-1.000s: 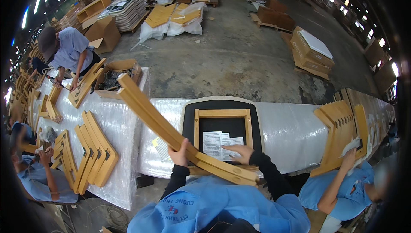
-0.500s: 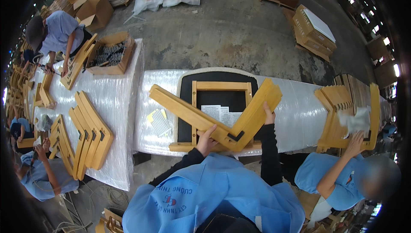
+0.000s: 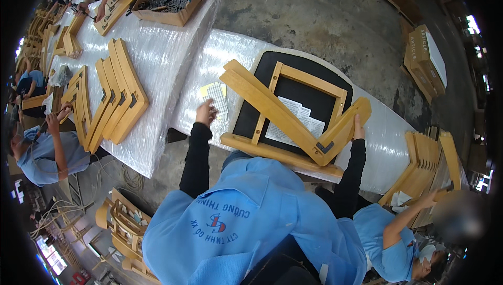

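An angled wooden frame piece [image 3: 277, 108], V-shaped with a black bracket at its corner, is held up by my right hand [image 3: 358, 127], whose fingers close on its shorter arm. My left hand [image 3: 206, 112] is off the wood and reaches to the sheets of small labels [image 3: 216, 95], white and yellow, at the left. Its fingers are partly curled but apart at the sheets' lower edge; whether they touch the paper is hard to see. Beneath the held piece lies a rectangular wooden frame [image 3: 309, 83] on a black padded panel [image 3: 250, 104], with printed papers [image 3: 293, 120] inside it.
Plastic-wrapped tables [image 3: 162, 57] carry several stacked angled pieces [image 3: 119, 94] and a carton of dark metal parts [image 3: 173, 2]. A co-worker in blue [image 3: 390, 235] handles wooden pieces [image 3: 414, 162] at right; others work at left. Cartons [image 3: 424, 62] stand on the floor beyond.
My left hand has let go of the angled frame piece and moved left to the label sheets. My right hand still holds the piece. The whole view has turned and shifted.
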`<state>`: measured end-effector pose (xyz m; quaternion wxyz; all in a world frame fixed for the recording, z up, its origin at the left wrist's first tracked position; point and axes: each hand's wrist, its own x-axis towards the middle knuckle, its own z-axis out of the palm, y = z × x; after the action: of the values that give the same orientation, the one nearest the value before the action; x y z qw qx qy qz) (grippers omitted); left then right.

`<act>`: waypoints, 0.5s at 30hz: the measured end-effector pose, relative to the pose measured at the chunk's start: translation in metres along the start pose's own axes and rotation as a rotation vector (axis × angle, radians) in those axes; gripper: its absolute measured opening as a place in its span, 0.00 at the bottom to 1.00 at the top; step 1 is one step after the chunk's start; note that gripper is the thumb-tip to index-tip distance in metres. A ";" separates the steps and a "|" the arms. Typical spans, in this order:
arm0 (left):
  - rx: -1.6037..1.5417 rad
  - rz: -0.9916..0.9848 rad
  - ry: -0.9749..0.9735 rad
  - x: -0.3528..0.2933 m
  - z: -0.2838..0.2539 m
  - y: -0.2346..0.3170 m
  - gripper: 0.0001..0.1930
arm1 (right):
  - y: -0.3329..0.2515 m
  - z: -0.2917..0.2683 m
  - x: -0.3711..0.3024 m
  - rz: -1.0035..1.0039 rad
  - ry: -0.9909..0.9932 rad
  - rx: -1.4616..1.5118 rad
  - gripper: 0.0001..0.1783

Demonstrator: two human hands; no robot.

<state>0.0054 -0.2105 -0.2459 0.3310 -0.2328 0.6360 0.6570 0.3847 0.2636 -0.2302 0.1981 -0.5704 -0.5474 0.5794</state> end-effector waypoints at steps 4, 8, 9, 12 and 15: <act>0.964 0.073 0.784 0.059 0.008 -0.051 0.44 | 0.008 -0.009 0.014 -0.168 0.162 -0.155 0.38; 0.858 0.115 0.497 0.067 -0.003 -0.066 0.46 | -0.017 0.014 -0.045 -0.386 0.519 -0.418 0.25; 0.774 0.160 0.509 0.071 -0.006 -0.065 0.35 | -0.032 0.023 -0.066 -0.469 0.588 -0.492 0.20; 0.340 0.297 0.376 0.084 -0.041 -0.074 0.23 | -0.059 0.043 -0.111 -0.502 0.610 -0.467 0.17; -0.149 0.257 0.232 0.063 -0.045 -0.058 0.17 | -0.070 0.074 -0.156 -0.732 0.583 -0.501 0.13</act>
<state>0.0004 -0.2482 -0.3345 0.1508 -0.2479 0.6438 0.7080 0.3345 0.1226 -0.1192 0.3889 -0.5093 -0.7546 0.1411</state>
